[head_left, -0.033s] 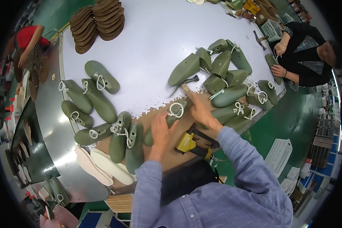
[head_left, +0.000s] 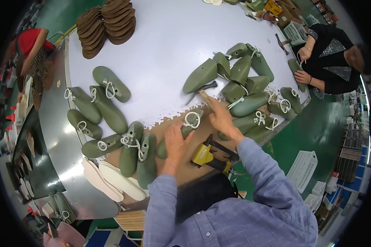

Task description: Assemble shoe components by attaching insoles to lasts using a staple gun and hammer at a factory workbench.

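Observation:
My left hand (head_left: 175, 142) presses down on a green shoe last (head_left: 192, 123) with a white cord loop, lying on the bare brown patch of the white worktable (head_left: 160, 45). My right hand (head_left: 220, 117) hovers just right of that last. Its fingers are stretched out toward a dark-handled hammer (head_left: 203, 88) and hold nothing. More green lasts with cord loops lie close on both sides: a pair (head_left: 138, 154) left of my left hand and a heap (head_left: 245, 82) beyond my right hand.
A yellow staple gun (head_left: 206, 156) lies near the table's front edge. Pale insoles (head_left: 107, 179) sit front left, stacked brown insoles (head_left: 107, 24) at the back. A person in black (head_left: 332, 61) works at the right end, and a person in red (head_left: 29, 41) at the far left.

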Tool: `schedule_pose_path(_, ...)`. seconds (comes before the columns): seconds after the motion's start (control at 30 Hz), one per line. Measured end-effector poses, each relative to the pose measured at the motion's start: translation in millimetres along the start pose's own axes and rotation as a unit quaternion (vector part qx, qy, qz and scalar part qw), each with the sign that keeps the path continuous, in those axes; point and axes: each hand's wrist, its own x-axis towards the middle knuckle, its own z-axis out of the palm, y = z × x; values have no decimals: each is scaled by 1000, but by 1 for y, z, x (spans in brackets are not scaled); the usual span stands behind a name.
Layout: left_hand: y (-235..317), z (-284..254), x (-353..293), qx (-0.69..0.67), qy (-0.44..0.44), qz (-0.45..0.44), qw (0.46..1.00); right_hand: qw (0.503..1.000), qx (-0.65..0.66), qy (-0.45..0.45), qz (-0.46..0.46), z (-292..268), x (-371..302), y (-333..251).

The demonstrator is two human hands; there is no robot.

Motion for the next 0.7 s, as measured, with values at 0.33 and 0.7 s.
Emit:
schedule_pose_path(0.33, -2, 1, 0, -3, -2, 1, 1000, 967, 158, 200, -10, -66, -94, -48)
schedule_pose_path(0.7, -9, -2, 0, 8, -10, -2, 1000, 987, 116, -76, 77, -71, -73, -71)
